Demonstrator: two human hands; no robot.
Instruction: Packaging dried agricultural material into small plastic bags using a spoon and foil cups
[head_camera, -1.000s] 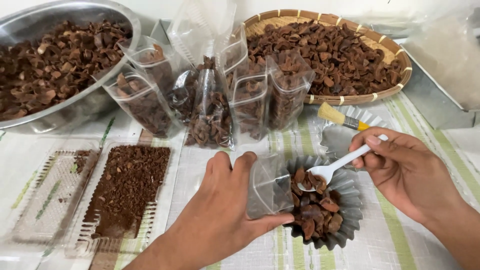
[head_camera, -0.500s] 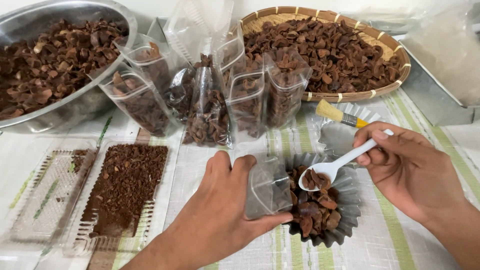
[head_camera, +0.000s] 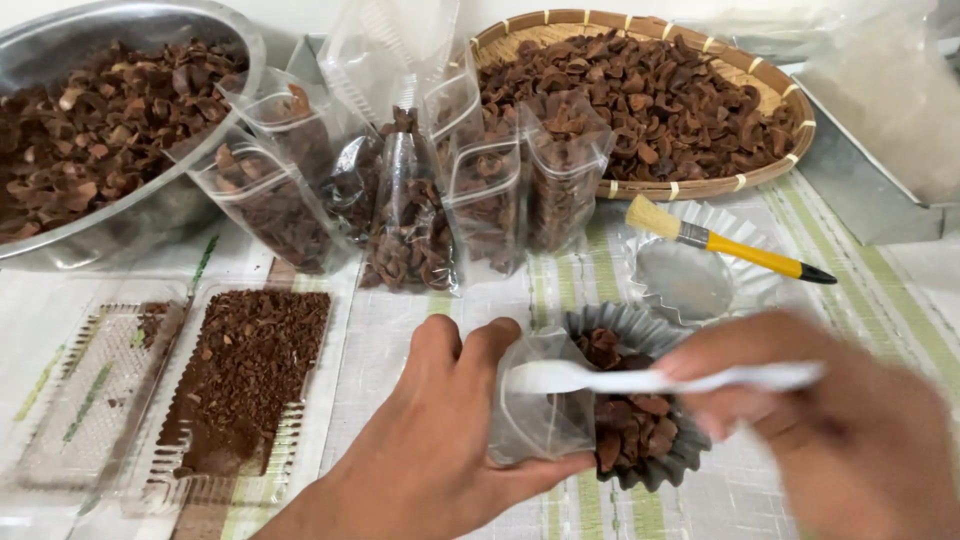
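While a second ago the white plastic spoon (head_camera: 640, 379) was tilted down into the dark fluted cup (head_camera: 640, 440) with its bowl among the brown dried pieces, it now lies nearly level, swung over so that its bowl sits at the mouth of the small clear pouch (head_camera: 540, 415); I judge that a scoop is being carried from cup to pouch. All places below are told from that fluted cup.

Far up and left of the cup stands the big steel bowl (head_camera: 215, 45) of brown pieces, and up and right the woven bamboo tray (head_camera: 790, 160) with more of them. Between these, above the cup, lean several filled clear pouches (head_camera: 410, 225). Left of the cup lie two clear plastic trays (head_camera: 240, 400), the nearer one spread with brown crumbs. Just above and right sits an empty silver fluted cup (head_camera: 695, 280), with a yellow-handled brush (head_camera: 725, 245) across its rim.

The left hand (head_camera: 430, 460), left of the cup, is clasped round the small pouch, thumb below and fingers on top, holding it open against the cup's left rim. The right hand (head_camera: 850, 440), blurred at the cup's right, grips the spoon's handle.

The spoon's long axis runs left to right, handle right, bowl pointing left into the pouch
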